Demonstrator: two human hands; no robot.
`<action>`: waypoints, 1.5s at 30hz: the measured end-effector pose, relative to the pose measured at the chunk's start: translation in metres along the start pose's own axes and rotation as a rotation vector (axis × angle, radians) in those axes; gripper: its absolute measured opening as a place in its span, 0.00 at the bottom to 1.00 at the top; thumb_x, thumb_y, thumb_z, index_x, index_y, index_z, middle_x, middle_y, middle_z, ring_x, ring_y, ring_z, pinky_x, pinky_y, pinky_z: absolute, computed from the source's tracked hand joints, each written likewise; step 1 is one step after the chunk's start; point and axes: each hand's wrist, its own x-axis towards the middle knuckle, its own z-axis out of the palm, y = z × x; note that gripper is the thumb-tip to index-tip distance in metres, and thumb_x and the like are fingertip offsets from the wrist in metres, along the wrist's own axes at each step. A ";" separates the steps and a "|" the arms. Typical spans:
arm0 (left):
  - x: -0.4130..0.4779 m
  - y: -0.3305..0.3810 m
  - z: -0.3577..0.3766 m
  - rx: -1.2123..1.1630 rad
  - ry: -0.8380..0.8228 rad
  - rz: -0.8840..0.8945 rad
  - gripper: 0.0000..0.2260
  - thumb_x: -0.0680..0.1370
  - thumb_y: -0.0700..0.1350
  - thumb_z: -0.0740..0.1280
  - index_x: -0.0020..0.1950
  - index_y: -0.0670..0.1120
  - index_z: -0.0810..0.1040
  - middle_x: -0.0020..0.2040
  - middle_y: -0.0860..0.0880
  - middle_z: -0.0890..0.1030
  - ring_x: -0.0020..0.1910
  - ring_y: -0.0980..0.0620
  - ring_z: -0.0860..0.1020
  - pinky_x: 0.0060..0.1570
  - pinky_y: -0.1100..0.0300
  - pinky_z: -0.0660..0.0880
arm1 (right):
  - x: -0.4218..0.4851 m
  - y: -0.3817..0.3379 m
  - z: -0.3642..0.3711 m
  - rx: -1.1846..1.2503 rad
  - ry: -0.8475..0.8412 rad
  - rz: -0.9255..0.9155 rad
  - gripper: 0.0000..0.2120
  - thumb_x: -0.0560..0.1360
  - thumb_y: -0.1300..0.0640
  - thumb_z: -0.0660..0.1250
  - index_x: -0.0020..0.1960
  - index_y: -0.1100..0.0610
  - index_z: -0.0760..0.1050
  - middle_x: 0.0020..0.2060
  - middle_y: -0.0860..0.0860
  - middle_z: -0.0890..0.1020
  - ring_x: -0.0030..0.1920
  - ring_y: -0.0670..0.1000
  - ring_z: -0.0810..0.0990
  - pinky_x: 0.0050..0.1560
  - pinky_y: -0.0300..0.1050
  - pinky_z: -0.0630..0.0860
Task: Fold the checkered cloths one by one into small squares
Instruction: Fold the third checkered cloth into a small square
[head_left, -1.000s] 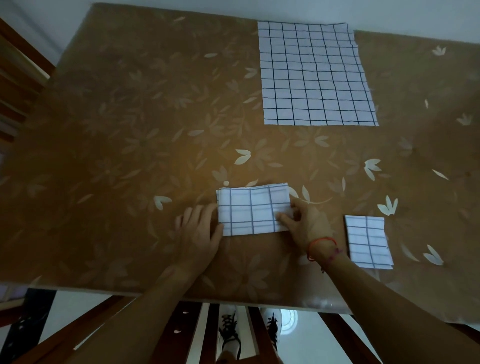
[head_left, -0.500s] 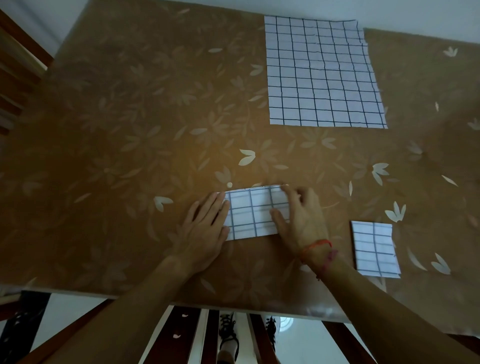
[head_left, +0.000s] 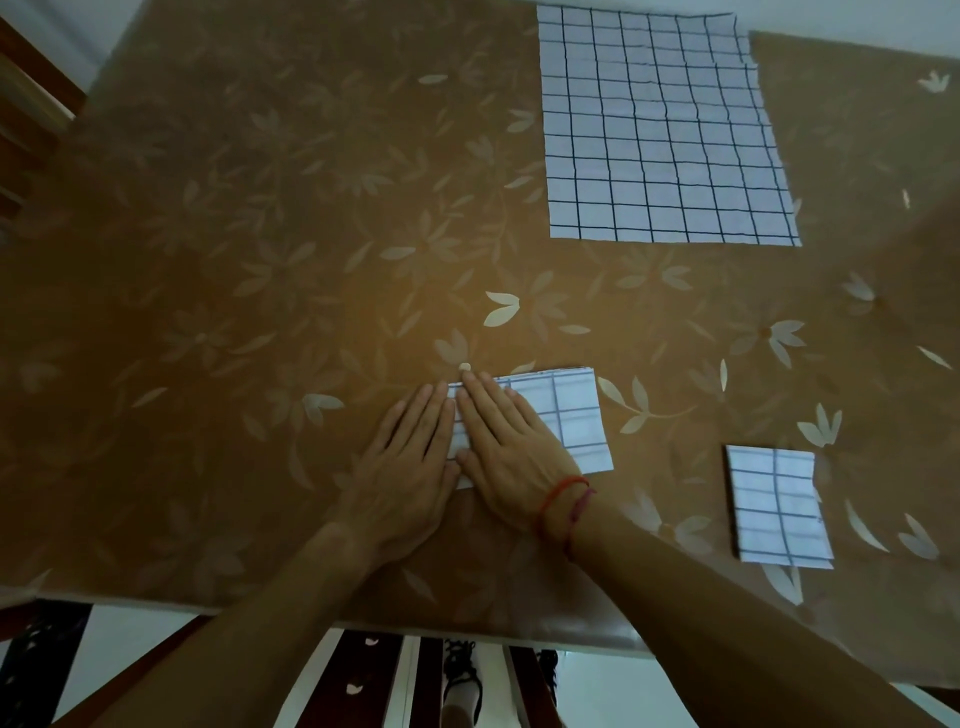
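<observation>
A brown flower-patterned table cover (head_left: 260, 260) spans the table. Both hands, left hand (head_left: 410, 467) and right hand (head_left: 511, 457), press flat with fingers extended on the half-folded cloth (head_left: 571, 415), gripping nothing. An unfolded cloth (head_left: 660, 130) lies beyond, a folded square (head_left: 779, 504) to the right.

We see a tablecloth (head_left: 260, 260) with a smooth, faintly glossy, plastic-looking finish and a pale leaf print. The unfolded checkered cloth (head_left: 660, 135) looks thin, matt and slightly rippled; the folded checkered cloth (head_left: 779, 506) is matt too. Thread bracelets (head_left: 566, 501) circle one wrist.
</observation>
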 end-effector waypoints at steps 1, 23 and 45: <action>0.000 -0.002 -0.001 0.011 -0.008 0.009 0.26 0.83 0.51 0.45 0.76 0.36 0.54 0.77 0.37 0.55 0.77 0.43 0.52 0.72 0.44 0.58 | 0.000 0.000 0.000 -0.009 -0.011 0.002 0.29 0.81 0.46 0.46 0.75 0.64 0.58 0.76 0.59 0.57 0.76 0.57 0.56 0.74 0.55 0.59; 0.000 0.000 -0.008 0.060 -0.083 0.001 0.29 0.82 0.54 0.46 0.76 0.36 0.55 0.77 0.37 0.55 0.77 0.42 0.53 0.73 0.45 0.59 | -0.055 0.084 -0.030 -0.159 -0.217 0.131 0.37 0.79 0.36 0.42 0.77 0.63 0.50 0.76 0.58 0.53 0.77 0.56 0.51 0.75 0.57 0.52; 0.004 0.007 -0.016 0.071 -0.092 -0.051 0.28 0.80 0.54 0.51 0.73 0.36 0.64 0.74 0.38 0.63 0.74 0.42 0.60 0.71 0.45 0.62 | 0.013 0.080 -0.077 0.008 -0.336 0.279 0.37 0.59 0.37 0.74 0.64 0.47 0.68 0.62 0.47 0.74 0.65 0.52 0.67 0.64 0.50 0.64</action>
